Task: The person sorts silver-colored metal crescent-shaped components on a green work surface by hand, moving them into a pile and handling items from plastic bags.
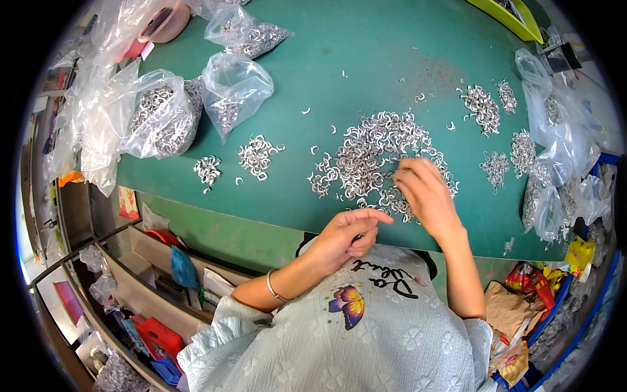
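Small, silver, curved metal hooks heap the green worktop, axes pointing every way. Right grip bent over them, left grip curled; contents hidden, so I cannot tell what's held.

The head view looks steeply down from the wearer's own head (it is the left one of a side-by-side pair) and takes in the green table from its near edge up toward the far side. It sits close above: the butterfly-printed shirt fills the lower middle, with the left hand and right hand near the centre. The lens is a wide fisheye — straight edges bow, and black rounds off the corners.
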The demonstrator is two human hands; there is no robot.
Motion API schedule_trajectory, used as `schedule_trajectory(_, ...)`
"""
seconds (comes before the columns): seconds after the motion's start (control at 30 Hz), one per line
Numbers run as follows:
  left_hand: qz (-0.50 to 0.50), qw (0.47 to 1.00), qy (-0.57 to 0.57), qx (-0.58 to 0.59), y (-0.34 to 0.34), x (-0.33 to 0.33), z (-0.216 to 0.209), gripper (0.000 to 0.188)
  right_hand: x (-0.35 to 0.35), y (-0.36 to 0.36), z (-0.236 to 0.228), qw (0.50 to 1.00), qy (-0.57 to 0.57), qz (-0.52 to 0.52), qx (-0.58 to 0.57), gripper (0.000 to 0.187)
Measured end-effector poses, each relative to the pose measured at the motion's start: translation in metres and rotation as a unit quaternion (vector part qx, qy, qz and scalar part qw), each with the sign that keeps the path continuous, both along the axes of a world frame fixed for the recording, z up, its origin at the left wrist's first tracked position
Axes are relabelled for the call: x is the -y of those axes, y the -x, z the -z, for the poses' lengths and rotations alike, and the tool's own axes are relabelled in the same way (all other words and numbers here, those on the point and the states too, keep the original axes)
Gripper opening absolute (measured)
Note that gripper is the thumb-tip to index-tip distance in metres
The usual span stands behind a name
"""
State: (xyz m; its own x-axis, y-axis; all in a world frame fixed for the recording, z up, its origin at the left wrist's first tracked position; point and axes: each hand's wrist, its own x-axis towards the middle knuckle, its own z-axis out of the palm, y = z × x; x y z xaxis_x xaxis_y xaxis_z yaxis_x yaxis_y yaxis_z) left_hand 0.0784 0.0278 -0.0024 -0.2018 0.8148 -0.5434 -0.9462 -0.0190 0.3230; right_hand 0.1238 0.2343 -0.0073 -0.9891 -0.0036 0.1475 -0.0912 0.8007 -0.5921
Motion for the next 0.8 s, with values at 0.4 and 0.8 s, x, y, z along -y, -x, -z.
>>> schedule_trajectory(0.4, 0.054, 0.998, 0.006, -0.007, -0.001, 0.0, -0.004, 0.026, -0.015, -0.043, -0.024, 0.992, -0.011, 0.105, 0.067, 0.046)
schedule_trajectory(0.8, 0.07, 0.997, -0.018, -0.024, -0.007, -0.001, 0.0, 0.026, -0.005, -0.028, 0.017, 0.986, -0.019, 0.125, -0.112, 0.023)
